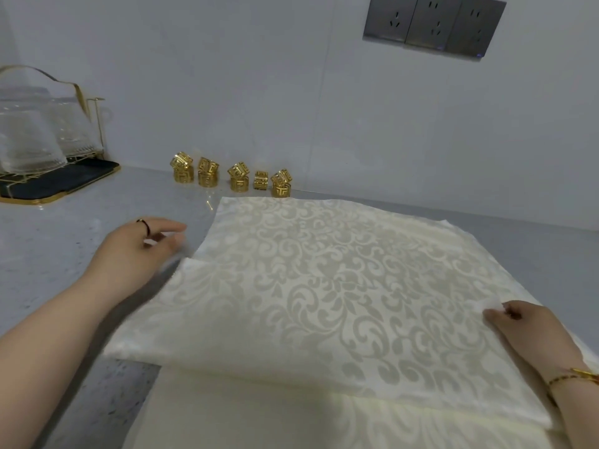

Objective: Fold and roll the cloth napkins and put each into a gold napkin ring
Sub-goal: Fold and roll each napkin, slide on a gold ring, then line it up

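Pinching the napkin (324, 286) at 3 o'clock, the right hand (525, 328) readies a fold, while the left hand (129, 251) at 9 o'clock blurs, fingers' hold unclear.

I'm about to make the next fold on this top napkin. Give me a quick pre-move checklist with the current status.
1. Right hand pinches the right edge of the top napkin: ok.
2. Left hand has a grip on the left edge: cannot tell, it is motion-blurred.
3. Layers line up on the left side: not ok, a stepped corner shows near the left fingers.
4. Middle of the top napkin is smooth, with no big wrinkles: ok.
5. Gold napkin rings stand by the wall, with none on the cloth: ok.
6. Lower cloth underneath is free of the grip: cannot tell.
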